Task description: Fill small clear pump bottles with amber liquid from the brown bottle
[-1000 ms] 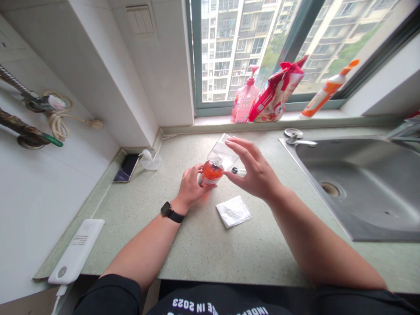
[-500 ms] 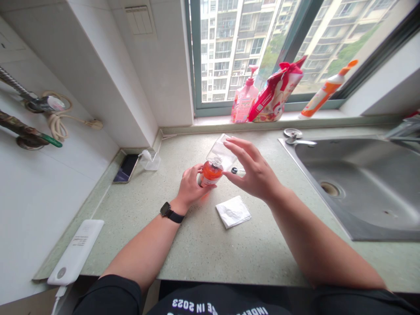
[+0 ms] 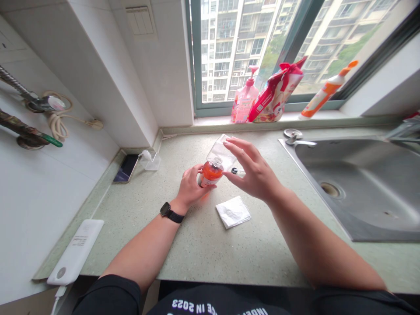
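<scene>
A small orange bottle (image 3: 210,173) stands on the green speckled counter (image 3: 203,245), and my left hand (image 3: 189,186) is wrapped around its side. A clear plastic container (image 3: 220,151) is tilted with its mouth against the orange bottle's top. My right hand (image 3: 254,173) holds this container from the right, fingers stretched along it. A small black cap (image 3: 234,170) shows by my right thumb. A black watch is on my left wrist.
A folded white tissue (image 3: 233,211) lies just in front of my hands. A phone (image 3: 126,168), a small clear pump bottle (image 3: 150,160) and a white power bank (image 3: 76,251) sit at the left. The steel sink (image 3: 361,183) is at the right. Bottles and a red bag (image 3: 277,92) line the windowsill.
</scene>
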### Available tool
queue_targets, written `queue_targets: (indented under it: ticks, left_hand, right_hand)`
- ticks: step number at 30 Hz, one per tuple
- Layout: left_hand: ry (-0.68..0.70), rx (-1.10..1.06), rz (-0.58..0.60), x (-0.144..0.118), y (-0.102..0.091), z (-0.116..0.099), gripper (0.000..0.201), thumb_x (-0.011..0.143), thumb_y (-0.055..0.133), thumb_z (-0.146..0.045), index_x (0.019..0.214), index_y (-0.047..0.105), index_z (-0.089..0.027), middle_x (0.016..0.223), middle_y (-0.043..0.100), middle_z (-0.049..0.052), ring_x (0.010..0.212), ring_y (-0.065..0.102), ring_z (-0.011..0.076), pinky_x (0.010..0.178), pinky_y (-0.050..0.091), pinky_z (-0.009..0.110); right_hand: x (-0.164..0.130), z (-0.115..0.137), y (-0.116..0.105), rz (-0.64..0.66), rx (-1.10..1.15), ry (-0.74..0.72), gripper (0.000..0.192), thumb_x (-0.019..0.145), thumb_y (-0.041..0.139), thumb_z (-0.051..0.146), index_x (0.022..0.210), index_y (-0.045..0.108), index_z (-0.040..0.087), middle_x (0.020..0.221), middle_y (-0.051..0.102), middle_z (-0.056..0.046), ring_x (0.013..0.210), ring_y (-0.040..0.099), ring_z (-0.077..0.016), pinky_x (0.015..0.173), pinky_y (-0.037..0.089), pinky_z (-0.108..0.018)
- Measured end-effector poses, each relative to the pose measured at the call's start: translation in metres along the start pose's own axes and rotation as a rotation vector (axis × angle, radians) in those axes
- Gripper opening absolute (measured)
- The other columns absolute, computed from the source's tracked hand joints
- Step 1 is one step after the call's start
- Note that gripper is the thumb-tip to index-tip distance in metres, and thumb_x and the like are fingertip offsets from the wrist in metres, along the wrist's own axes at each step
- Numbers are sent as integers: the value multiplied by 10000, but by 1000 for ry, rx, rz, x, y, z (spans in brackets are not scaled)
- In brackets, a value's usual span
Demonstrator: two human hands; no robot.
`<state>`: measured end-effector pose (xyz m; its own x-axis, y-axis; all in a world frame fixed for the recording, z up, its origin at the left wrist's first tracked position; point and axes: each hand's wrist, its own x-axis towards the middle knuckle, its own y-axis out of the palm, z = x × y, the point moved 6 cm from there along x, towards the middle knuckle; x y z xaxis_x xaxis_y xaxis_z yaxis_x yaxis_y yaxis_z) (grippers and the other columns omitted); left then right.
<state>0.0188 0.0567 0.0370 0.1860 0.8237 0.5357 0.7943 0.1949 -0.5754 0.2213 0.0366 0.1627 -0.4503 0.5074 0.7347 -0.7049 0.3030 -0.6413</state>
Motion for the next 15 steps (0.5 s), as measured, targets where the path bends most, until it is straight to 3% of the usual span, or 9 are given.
queue_targets:
  ticks: [15]
  left_hand:
    - [15,13,-8,0,0,-1,805,803,923,-596,1432,548,-262,1339,742,122,1155,749,321,1079,559,531]
  right_hand:
    - [-1,-2,-1,14,-20,10,890,960,731,221,1721,298,385,1580,562,-132,1437,593,-376,1181,550,-621]
